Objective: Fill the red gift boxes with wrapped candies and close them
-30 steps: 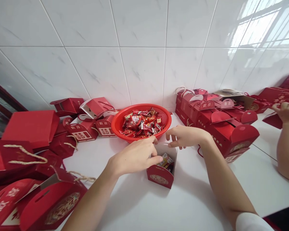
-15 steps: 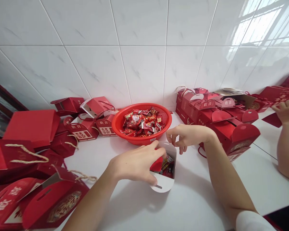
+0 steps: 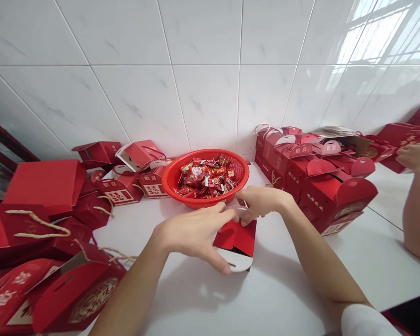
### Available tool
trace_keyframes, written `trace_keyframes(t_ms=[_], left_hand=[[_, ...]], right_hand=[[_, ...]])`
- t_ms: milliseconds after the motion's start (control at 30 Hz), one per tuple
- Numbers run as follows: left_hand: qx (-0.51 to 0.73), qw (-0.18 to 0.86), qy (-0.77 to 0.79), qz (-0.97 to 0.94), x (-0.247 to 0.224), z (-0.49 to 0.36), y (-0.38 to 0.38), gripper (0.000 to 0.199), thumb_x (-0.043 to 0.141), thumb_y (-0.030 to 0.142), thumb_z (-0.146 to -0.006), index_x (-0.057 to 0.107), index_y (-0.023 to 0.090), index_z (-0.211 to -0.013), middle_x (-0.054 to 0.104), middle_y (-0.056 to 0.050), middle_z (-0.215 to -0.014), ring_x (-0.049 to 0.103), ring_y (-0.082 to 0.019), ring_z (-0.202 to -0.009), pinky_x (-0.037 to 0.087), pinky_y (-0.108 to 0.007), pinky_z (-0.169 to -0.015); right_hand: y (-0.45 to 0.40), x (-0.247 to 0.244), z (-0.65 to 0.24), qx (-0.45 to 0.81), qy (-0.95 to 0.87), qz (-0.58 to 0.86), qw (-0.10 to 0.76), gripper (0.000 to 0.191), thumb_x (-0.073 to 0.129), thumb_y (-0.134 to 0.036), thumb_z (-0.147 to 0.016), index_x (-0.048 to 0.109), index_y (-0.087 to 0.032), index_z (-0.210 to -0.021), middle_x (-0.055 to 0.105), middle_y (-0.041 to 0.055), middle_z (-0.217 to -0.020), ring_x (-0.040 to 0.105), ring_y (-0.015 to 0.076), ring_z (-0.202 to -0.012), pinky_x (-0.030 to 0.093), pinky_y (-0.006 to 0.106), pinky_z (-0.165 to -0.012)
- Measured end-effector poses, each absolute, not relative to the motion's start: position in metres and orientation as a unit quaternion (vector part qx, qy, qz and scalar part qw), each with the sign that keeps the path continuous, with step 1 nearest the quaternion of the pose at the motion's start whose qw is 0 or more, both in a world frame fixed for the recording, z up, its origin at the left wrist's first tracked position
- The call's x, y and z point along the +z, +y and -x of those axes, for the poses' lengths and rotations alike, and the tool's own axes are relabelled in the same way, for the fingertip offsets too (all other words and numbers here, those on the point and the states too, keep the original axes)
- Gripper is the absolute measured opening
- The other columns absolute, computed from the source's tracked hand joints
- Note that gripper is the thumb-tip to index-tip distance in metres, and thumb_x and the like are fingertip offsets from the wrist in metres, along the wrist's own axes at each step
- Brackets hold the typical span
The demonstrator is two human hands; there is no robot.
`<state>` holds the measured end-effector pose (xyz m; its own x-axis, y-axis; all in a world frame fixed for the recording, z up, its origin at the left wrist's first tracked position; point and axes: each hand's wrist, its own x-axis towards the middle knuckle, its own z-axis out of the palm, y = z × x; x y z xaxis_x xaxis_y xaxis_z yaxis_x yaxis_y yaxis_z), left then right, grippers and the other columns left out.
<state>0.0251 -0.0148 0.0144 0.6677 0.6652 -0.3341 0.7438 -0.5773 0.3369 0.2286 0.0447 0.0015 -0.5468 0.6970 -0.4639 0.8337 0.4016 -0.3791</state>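
Note:
A small red gift box (image 3: 245,237) with a white inner side stands on the white table between my hands. Its two red top flaps are folded inward and hide most of the inside. My left hand (image 3: 192,232) spans the box, its thumb on the rounded white near flap and its fingertips by the far end. At the far right corner, my right hand (image 3: 262,201) has bent fingers on the far end and the thumb on a red flap. Just behind stands a red plastic basket (image 3: 168,184) holding wrapped candies (image 3: 210,176).
Red gift boxes (image 3: 45,186), some with rope handles, are piled on the left. More closed boxes (image 3: 318,200) stand in rows on the right against the tiled wall (image 3: 206,102). At the right edge, another person's hand (image 3: 418,156) reaches toward a red box.
My right hand has come left onto the box, and the red flaps now cover the candies that showed inside. At the right, the other person's hand has shifted slightly.

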Motion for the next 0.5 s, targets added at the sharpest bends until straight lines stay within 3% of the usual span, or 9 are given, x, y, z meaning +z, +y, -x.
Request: trace_keyframes(t_ms=[200,333,500], left_hand=[[-0.059,0.211,0.443,-0.869,0.013,-0.026,-0.010,0.030,0.063,0.049,-0.084,0.057,0.021,-0.092,0.060,-0.005,-0.097,0.060,-0.026,-0.090,0.042,-0.032,-0.068],[-0.046,0.167,0.491,-0.854,0.007,-0.034,-0.008,0.033,0.068,0.044,-0.079,0.054,0.021,-0.098,0.060,-0.007,-0.106,0.061,-0.028,-0.094,0.043,-0.033,-0.069],[-0.058,0.244,0.433,-0.866,0.001,-0.036,0.000,0.029,0.065,0.037,-0.080,0.058,0.023,-0.105,0.060,-0.006,-0.116,0.062,-0.027,-0.103,0.044,-0.031,-0.071]], right_hand=[[0.036,0.011,-0.229,-0.220,0.897,-0.377,0.063,0.024,0.071,-0.019,-0.078,0.066,-0.015,-0.101,0.068,0.0056,-0.095,0.061,0.0164,-0.081,0.041,0.023,-0.060],[0.034,0.013,-0.231,-0.275,0.901,-0.319,0.100,0.017,0.073,-0.029,-0.081,0.071,-0.015,-0.090,0.070,0.0041,-0.087,0.063,0.0159,-0.079,0.042,0.024,-0.063],[0.034,0.012,-0.233,-0.275,0.900,-0.319,0.111,0.019,0.070,-0.034,-0.084,0.072,-0.016,-0.087,0.071,0.0029,-0.082,0.064,0.0155,-0.077,0.043,0.024,-0.066]])
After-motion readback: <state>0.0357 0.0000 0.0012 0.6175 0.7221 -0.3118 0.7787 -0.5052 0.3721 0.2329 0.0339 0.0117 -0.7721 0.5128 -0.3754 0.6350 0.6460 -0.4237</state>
